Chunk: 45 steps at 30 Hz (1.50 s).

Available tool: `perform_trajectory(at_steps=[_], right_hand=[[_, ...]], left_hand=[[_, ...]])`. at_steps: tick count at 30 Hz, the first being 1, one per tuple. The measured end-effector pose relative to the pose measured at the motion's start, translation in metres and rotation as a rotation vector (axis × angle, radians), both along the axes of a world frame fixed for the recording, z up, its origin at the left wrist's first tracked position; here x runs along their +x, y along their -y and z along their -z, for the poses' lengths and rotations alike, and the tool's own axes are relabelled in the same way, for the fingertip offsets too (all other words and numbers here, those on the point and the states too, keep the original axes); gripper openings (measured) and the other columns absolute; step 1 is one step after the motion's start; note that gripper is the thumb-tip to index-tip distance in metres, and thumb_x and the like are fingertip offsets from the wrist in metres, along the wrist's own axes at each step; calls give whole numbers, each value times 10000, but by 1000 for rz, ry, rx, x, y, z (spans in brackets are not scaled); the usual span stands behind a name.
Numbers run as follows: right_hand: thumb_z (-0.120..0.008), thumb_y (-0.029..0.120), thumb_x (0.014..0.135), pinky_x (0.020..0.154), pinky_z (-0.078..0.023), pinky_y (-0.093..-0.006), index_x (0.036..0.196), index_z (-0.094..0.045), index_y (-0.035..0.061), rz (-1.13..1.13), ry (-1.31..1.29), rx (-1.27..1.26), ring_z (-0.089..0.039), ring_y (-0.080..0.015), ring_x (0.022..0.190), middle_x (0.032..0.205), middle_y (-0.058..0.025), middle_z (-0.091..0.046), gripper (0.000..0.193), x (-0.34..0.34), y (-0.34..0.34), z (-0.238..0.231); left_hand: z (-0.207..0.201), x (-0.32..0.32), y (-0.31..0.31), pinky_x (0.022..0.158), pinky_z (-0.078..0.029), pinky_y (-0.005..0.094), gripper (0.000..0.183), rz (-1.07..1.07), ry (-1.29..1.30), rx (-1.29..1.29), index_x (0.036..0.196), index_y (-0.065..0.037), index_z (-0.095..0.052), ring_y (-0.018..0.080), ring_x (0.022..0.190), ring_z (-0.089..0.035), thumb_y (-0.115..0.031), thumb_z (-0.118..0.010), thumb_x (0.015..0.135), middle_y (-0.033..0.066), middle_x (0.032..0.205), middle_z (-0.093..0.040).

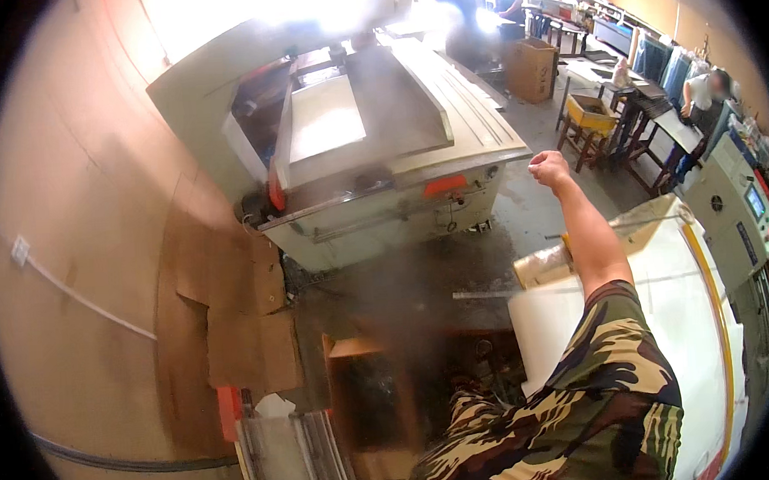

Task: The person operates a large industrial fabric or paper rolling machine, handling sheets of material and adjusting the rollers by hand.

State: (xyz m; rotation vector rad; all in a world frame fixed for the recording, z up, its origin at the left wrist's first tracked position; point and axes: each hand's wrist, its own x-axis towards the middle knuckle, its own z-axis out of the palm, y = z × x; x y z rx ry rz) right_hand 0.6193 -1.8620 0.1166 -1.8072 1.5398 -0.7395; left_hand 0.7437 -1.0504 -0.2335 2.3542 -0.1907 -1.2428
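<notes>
My right hand [551, 169] is stretched forward at the end of my bare forearm, closed with the fingers curled in. A small pale spot shows at the fingertips, too small to make out. It hovers by the front right corner of a large pale machine [374, 214], and I cannot tell whether it touches. On the machine's bed lies a white sheet [326, 117] inside a raised frame. My left hand is out of view. A camouflage sleeve [620, 341] covers my upper arm.
White sheets [667, 312] are stacked at right, near a control cabinet [730, 200] with a screen. Cardboard [246, 334] leans against the left wall. A wooden frame [355, 346] stands below. A yellow crate [593, 114], a cardboard box [530, 69] and a seated person [706, 97] are farther back.
</notes>
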Motion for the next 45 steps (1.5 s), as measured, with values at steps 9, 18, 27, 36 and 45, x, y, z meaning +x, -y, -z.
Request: perform_trajectory(at_steps=[9, 18, 27, 36, 45], right_hand=[[-734, 177, 824, 975, -525, -394, 1138, -696, 123, -33, -342, -112, -682, -293, 1102, 1130, -117, -734, 321, 124, 137, 72], [-607, 128, 895, 1003, -523, -433, 1193, -636, 78, -66, -464, -92, -639, -357, 1183, 1212, -198, -687, 303, 198, 191, 85], [-569, 131, 888, 970, -551, -429, 1154, -722, 42, -273, -736, 49, -661, -347, 1173, 1247, -213, -679, 319, 219, 213, 73], [-621, 107, 845, 968, -548, -437, 1139, -736, 54, -259, -789, 133, -658, -334, 1188, 1241, -189, -691, 321, 186, 163, 82], [-645, 24, 854, 523, -462, -233, 896, -674, 32, -549, 466, 840, -543, -105, 574, 651, 7, -557, 52, 136, 89, 63]], left_hand=[[-69, 60, 152, 903, -478, 396, 462, -94, 23, 74, 1132, -39, -727, 211, 973, -674, -445, -680, 916, 212, 1048, -718], [-89, 76, 221, 887, -488, 385, 433, -152, 12, 124, 1119, -28, -723, 203, 949, -672, -409, -684, 917, 186, 1022, -719], [-96, 86, 240, 871, -498, 373, 404, -156, 15, 117, 1107, -16, -719, 196, 925, -670, -373, -687, 919, 160, 997, -721], [-98, 82, 227, 854, -508, 362, 375, -127, 25, 49, 1094, -5, -715, 188, 901, -668, -337, -691, 921, 134, 971, -722], [-116, 53, 154, 838, -518, 350, 347, -160, 56, -23, 1082, 6, -711, 181, 878, -667, -302, -695, 923, 107, 945, -723]])
